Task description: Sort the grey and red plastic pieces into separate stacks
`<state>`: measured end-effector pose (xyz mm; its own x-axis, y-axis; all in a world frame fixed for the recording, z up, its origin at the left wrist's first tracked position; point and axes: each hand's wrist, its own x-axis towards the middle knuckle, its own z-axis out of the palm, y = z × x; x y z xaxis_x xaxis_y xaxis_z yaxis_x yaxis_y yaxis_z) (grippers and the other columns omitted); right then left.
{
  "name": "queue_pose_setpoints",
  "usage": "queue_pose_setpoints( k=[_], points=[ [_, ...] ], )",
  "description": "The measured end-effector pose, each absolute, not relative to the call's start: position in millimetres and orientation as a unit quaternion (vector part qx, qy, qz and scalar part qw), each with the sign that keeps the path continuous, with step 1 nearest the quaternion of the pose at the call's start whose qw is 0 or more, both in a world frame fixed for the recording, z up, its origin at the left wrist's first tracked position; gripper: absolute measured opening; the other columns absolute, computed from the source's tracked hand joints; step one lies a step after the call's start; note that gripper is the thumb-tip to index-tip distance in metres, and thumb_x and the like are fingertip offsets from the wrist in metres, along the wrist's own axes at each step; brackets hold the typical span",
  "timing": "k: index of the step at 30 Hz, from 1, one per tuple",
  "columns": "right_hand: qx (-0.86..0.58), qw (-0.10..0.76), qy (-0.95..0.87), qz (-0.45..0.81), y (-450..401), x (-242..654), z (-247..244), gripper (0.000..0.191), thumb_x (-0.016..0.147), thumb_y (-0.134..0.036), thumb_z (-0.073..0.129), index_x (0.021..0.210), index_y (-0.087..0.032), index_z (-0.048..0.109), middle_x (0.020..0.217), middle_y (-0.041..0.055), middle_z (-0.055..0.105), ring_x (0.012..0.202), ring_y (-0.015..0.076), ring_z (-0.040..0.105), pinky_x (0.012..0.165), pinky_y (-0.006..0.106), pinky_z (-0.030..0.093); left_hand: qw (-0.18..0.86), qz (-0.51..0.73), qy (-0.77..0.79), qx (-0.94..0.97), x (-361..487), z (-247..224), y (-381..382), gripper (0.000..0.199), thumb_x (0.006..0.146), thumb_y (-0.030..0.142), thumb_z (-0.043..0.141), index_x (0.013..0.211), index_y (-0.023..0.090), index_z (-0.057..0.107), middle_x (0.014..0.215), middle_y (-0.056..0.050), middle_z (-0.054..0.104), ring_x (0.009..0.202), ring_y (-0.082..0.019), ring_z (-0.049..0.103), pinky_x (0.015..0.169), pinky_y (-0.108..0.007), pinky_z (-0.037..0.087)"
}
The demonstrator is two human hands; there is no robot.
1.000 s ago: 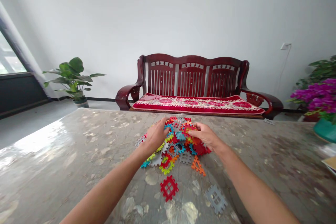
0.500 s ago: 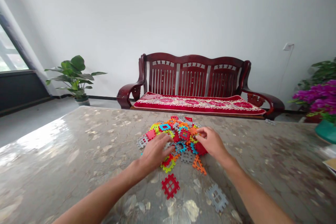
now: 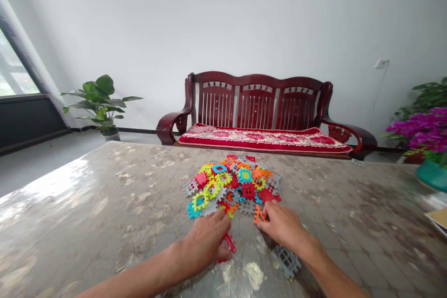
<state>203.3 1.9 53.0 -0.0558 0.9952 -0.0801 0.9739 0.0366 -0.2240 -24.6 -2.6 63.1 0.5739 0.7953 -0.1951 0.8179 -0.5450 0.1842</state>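
Observation:
A heap of colourful interlocking plastic pieces (image 3: 230, 181) lies on the patterned table (image 3: 139, 181). Below its front edge is my left hand (image 3: 209, 237), over a red square piece (image 3: 228, 242) that it partly hides; thumb and fingers are apart on either side of that piece. My right hand (image 3: 281, 223) has its thumb and fingers at an orange triangular piece (image 3: 259, 214) at the heap's front right, gripping it. A grey window-shaped piece (image 3: 287, 260) lies flat just below my right hand.
Beyond the table stands a dark red wooden bench (image 3: 256, 102) with a red floral cover. Potted plants are at the left (image 3: 104, 102) and right (image 3: 428, 135). A small grey piece (image 3: 358, 163) lies near the far edge, and a tan item (image 3: 438, 218) at the right.
Both hands have moved back from the heap toward me, my left to the red square piece, my right to the orange triangle. A blue piece with a yellow-green centre now shows on the heap.

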Motion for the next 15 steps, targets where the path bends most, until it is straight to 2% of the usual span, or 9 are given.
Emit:
queue_pose_setpoints(
  k=[2, 4, 9, 12, 15],
  points=[
    [-0.682, 0.072, -0.716, 0.131, 4.0, 207.3, 47.8, 0.016, 0.072, -0.029, 0.065, 0.083, -0.019, 0.059, 0.089, 0.0071, 0.067, 0.083, 0.0219, 0.062, 0.063, 0.028, 0.033, 0.138, -0.027, 0.463, 0.875, -26.7, 60.8, -2.5, 0.038, 0.067, 0.036, 0.074, 0.099, 0.020, 0.059, 0.105, -0.007, 0.066, 0.096, -0.025, 0.061, 0.075, -0.030, 0.046],
    [-0.672, 0.113, -0.708, 0.186, 6.1, 213.9, 41.4, 0.018, 0.066, -0.025, 0.068, 0.079, -0.020, 0.056, 0.079, 0.0019, 0.066, 0.074, 0.0179, 0.059, 0.059, 0.026, 0.031, 0.150, 0.006, 0.463, 0.874, -31.1, 56.4, -1.3, 0.031, 0.070, 0.031, 0.070, 0.096, 0.021, 0.057, 0.096, -0.003, 0.067, 0.088, -0.022, 0.061, 0.070, -0.028, 0.043],
    [-0.586, 0.237, -0.633, 0.447, 0.1, 240.1, 37.8, 0.024, 0.062, -0.020, 0.068, 0.079, -0.020, 0.051, 0.070, -0.0043, 0.060, 0.063, 0.0112, 0.052, 0.055, 0.021, 0.033, 0.202, 0.105, 0.494, 0.839, -53.3, 52.1, 14.2, 0.007, 0.076, 0.021, 0.057, 0.081, 0.022, 0.054, 0.075, 0.005, 0.062, 0.069, -0.013, 0.056, 0.058, -0.023, 0.030],
    [-0.550, 0.190, -0.627, 0.517, -13.3, 256.4, 44.5, 0.039, 0.059, -0.018, 0.069, 0.096, -0.020, 0.056, 0.069, -0.0059, 0.058, 0.061, 0.0104, 0.051, 0.053, 0.020, 0.032, 0.198, 0.139, 0.537, 0.808, -69.1, 54.4, 29.9, 0.009, 0.076, 0.024, 0.057, 0.084, 0.022, 0.055, 0.070, 0.005, 0.059, 0.066, -0.013, 0.054, 0.057, -0.022, 0.029],
    [-0.585, 0.084, -0.676, 0.440, -26.1, 263.8, 48.5, 0.061, 0.053, -0.015, 0.072, 0.112, -0.024, 0.058, 0.070, -0.0076, 0.056, 0.061, 0.0103, 0.049, 0.053, 0.021, 0.028, 0.187, 0.142, 0.558, 0.795, -79.7, 53.4, 40.5, 0.020, 0.077, 0.026, 0.058, 0.097, 0.022, 0.058, 0.076, 0.004, 0.062, 0.070, -0.015, 0.057, 0.060, -0.023, 0.034]
  ],
)
